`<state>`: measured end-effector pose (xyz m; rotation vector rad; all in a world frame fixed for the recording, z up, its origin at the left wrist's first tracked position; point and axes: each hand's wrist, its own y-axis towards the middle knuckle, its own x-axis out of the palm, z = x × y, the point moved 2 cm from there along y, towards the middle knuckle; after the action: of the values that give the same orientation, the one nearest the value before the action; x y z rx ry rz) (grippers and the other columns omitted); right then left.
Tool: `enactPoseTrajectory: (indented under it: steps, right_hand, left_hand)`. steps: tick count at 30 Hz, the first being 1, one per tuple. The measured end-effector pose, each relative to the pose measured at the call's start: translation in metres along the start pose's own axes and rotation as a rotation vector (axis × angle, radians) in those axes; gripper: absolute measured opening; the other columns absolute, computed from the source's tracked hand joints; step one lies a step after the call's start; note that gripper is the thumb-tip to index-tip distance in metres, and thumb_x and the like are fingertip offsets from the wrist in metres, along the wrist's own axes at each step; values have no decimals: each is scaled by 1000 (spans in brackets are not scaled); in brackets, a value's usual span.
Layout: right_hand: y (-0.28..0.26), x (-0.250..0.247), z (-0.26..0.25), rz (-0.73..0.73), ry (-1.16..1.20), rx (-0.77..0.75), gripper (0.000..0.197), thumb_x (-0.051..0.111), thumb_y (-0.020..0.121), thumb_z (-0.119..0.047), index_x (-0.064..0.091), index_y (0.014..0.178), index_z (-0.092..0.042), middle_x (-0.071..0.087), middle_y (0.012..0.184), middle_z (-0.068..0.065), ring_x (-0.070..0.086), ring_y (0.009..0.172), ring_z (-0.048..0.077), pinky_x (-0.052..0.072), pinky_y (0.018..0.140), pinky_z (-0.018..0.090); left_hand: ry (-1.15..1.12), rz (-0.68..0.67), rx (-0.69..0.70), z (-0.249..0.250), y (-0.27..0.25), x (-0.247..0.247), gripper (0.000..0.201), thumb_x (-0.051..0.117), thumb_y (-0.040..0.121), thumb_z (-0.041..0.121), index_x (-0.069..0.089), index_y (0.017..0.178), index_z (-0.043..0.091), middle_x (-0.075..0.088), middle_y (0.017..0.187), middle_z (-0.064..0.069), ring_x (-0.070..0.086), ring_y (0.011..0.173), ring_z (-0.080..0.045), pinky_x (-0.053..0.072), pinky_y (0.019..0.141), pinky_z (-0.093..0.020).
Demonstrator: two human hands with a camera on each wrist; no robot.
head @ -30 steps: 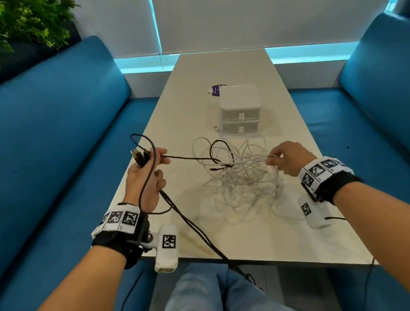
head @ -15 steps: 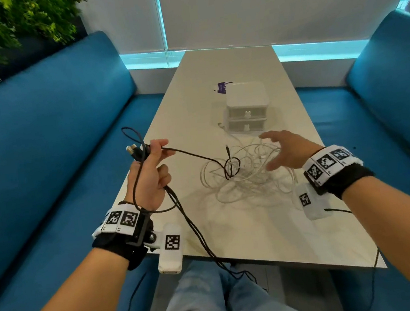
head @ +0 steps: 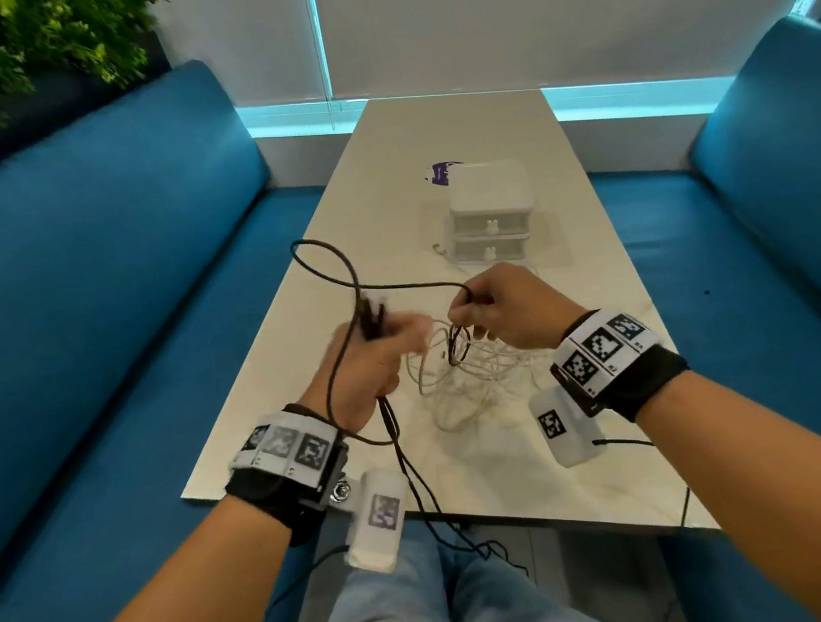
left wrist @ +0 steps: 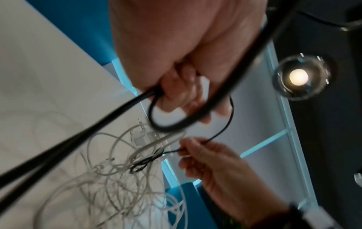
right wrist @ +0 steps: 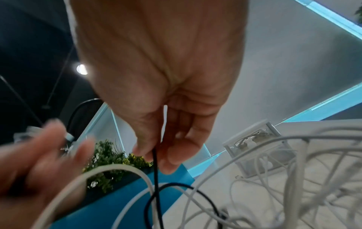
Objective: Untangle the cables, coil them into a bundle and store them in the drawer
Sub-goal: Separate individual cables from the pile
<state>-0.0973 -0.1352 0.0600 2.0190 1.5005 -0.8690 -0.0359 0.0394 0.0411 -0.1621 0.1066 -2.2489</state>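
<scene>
Our left hand (head: 358, 363) grips the thin black cable (head: 410, 287) in a fist, our right hand (head: 506, 306) pinches it above the tangled white cables (head: 463, 381) on the pale table (head: 384, 200), near the small white 2-drawer box (head: 490, 218).

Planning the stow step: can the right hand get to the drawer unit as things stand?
Probably yes. The drawer unit sits just beyond the right hand with only bare table between. But that hand pinches the black cable, so it would likely have to let go first; both drawers look closed.
</scene>
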Motion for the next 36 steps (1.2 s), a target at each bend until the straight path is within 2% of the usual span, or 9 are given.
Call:
enactPoseTrajectory:
  steps: [3, 9, 13, 17, 19, 22, 27, 30, 36]
  right_hand:
    - [-1, -4, -5, 5, 11, -39, 11, 66, 89, -19, 71, 81, -14, 69, 70, 1, 65, 64, 13, 53, 66, 28]
    - [-7, -7, 0, 75, 10, -61, 14, 62, 90, -18, 69, 78, -13, 66, 69, -3, 61, 60, 7, 47, 64, 20]
    - [-8, -11, 1, 85, 92, -55, 14, 60, 93, -15, 69, 88, -5, 70, 76, 6, 68, 70, 17, 52, 67, 23]
    - [-7, -15, -2, 110, 138, -56, 14, 58, 94, -12, 66, 90, -2, 67, 75, 5, 70, 71, 18, 52, 65, 24]
    - [-6, -19, 2, 176, 163, -43, 13, 55, 95, -11, 64, 90, -2, 65, 75, 3, 70, 72, 19, 54, 67, 28]
    - [-4, -25, 20, 352, 272, 35, 11, 53, 95, -8, 62, 92, -3, 65, 80, 5, 70, 75, 23, 56, 70, 36]
    - [-12, -23, 40, 450, 407, 145, 19, 47, 96, -1, 56, 82, -10, 58, 74, 2, 62, 69, 20, 57, 66, 31]
    - [-12, -23, 43, 487, 474, 203, 27, 43, 96, 2, 52, 77, -15, 55, 75, 1, 60, 72, 22, 58, 72, 45]
    - [-13, -17, 30, 537, 574, 180, 22, 45, 98, -5, 51, 79, -16, 54, 76, 1, 58, 70, 20, 55, 72, 52]
  left_hand:
    - [391, 28, -54, -14, 6, 20, 13, 75, 79, 20, 73, 79, 8, 59, 59, 4, 42, 44, -5, 30, 48, -22]
    - [629, 201, 74, -19, 21, 36, 8, 73, 76, 19, 67, 77, 25, 63, 71, 7, 58, 69, -15, 43, 64, -23]
    - [530, 134, 79, -23, 25, 40, 25, 66, 81, 11, 59, 57, 17, 51, 50, 10, 46, 51, -12, 33, 49, -18]
    - [557, 179, 90, -20, 23, 40, 31, 62, 85, 17, 53, 56, 15, 50, 56, -4, 48, 53, -17, 30, 43, -17]
    - [469, 251, 70, -22, 25, 35, 22, 63, 85, 21, 59, 64, 19, 61, 71, -15, 61, 70, -30, 37, 49, -22]
    - [312, 354, -27, -22, 26, 26, 16, 63, 86, 21, 69, 74, 13, 72, 83, -10, 66, 85, -27, 43, 66, -26]
    - [136, 375, -129, -13, 21, 20, 17, 59, 91, 18, 64, 76, 11, 63, 70, -3, 44, 55, -13, 33, 53, -26]
    - [66, 353, -184, -12, 17, 18, 14, 57, 88, 18, 62, 80, 8, 45, 62, -3, 33, 51, -15, 27, 47, -26]
    - [-237, 184, -271, -16, 22, 18, 18, 44, 79, 16, 43, 61, 17, 74, 88, -8, 46, 47, -13, 24, 35, -15]
